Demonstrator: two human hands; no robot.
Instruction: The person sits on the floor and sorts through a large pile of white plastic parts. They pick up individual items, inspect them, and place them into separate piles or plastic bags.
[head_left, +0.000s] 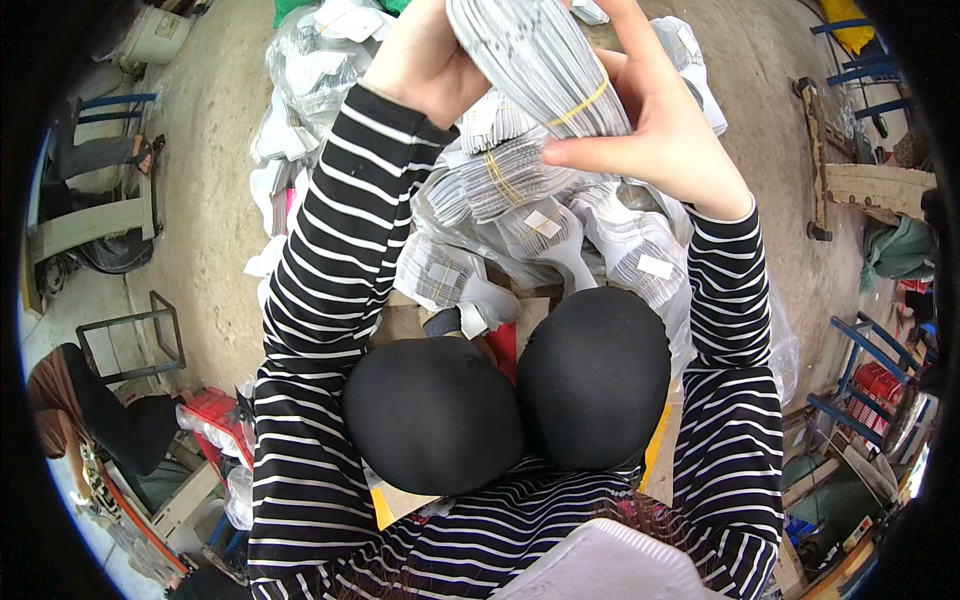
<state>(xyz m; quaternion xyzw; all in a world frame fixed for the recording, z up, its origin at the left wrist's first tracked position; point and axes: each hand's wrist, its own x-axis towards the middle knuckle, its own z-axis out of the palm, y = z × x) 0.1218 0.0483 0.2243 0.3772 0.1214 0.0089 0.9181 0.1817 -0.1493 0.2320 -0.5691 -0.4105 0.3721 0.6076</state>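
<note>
Between my two hands is a thick bundle of thin, layered white-and-grey pieces [535,60] with a yellow rubber band near its lower end; I cannot tell exactly what the pieces are. My left hand [430,65] is against its left side, its fingers partly hidden and cut off by the upper edge. My right hand [665,125] grips the lower right, thumb across the end near the band, fingers behind. Just beneath, another banded bundle [500,178] rests on a heap. Several sock-like grey-and-white bundles [545,235] with pale paper labels lie closer to my knees.
Clear plastic bags [315,65] lie around the heap on the concrete floor [205,230]. My black-covered knees [435,415] are just below it. Benches [95,228] and blue-railed racks [865,375] stand at both sides. Other people's legs [95,155] show at left.
</note>
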